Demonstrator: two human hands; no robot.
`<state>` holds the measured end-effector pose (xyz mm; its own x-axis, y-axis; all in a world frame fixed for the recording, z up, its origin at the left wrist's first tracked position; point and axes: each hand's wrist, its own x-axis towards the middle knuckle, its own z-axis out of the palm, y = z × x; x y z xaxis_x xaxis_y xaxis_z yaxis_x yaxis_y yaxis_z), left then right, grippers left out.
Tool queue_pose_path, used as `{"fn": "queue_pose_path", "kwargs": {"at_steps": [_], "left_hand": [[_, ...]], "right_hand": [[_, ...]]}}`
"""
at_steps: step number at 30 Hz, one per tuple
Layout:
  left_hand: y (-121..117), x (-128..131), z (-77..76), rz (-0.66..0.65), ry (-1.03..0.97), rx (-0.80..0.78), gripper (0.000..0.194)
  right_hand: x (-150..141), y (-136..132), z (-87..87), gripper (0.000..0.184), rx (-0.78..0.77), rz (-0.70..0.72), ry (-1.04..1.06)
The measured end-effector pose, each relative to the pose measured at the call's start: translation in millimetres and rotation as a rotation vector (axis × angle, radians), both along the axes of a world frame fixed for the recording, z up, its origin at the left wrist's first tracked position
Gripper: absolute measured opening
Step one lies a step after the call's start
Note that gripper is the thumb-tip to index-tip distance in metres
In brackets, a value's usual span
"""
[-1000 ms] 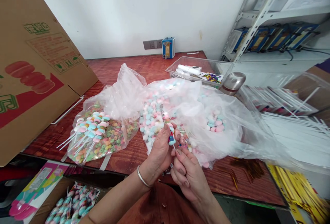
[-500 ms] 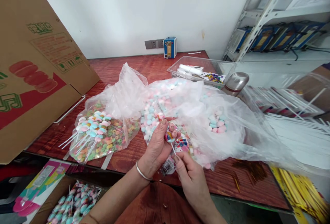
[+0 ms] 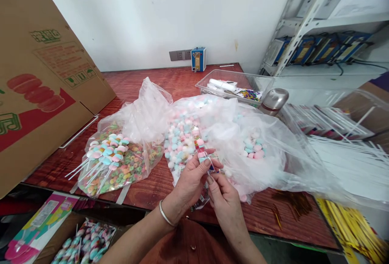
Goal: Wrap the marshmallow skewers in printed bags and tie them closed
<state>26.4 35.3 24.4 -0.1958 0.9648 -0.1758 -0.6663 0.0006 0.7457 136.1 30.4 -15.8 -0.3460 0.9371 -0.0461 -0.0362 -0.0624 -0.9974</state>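
Standing here watching, the left hand (image 3: 191, 174) has the wrapped candy stick (image 3: 199, 145) pinched between thumb and fingers, and the right hand (image 3: 224, 193) is closed narrow at its lower end, though I can't tell exactly what's between those fingertips; the candy's over the middle of the counter (image 3: 148, 191), near the front edge, just in front of the marshmallow bag (image 3: 178, 144); my worry is the squeeze, since those pieces look soft and too hard a grip could squash them; a sharp tug down low might tear the clear wrapper (image 3: 195, 129); one slip that near the front edge and it could drop off; also, the lollipop bunch (image 3: 106, 150) toward the left front corner just sits loose on the bag of cereal rings (image 3: 142, 156), so a forearm bump could scatter it, imo
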Motion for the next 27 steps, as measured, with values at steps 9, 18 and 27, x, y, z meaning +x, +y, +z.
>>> {"fn": "queue_pose_path", "kwargs": {"at_steps": [9, 18, 27], "left_hand": [[-6.1, 23.6, -20.9, 0.035, 0.029, -0.076, 0.036], [-13.8, 15.5, -7.8, -0.021, -0.08, -0.112, 0.035], [-12.5, 21.8, -21.1, 0.136, 0.095, -0.117, 0.025]], "right_hand": [[-7.7, -1.3, -8.4, 0.034, -0.18, -0.028, 0.242], [-7.6, -2.6, -3.3, 0.046, -0.561, 0.003, 0.481], [-5.6, 1.3, -1.7, 0.033, -0.05, -0.08, 0.089]]}}
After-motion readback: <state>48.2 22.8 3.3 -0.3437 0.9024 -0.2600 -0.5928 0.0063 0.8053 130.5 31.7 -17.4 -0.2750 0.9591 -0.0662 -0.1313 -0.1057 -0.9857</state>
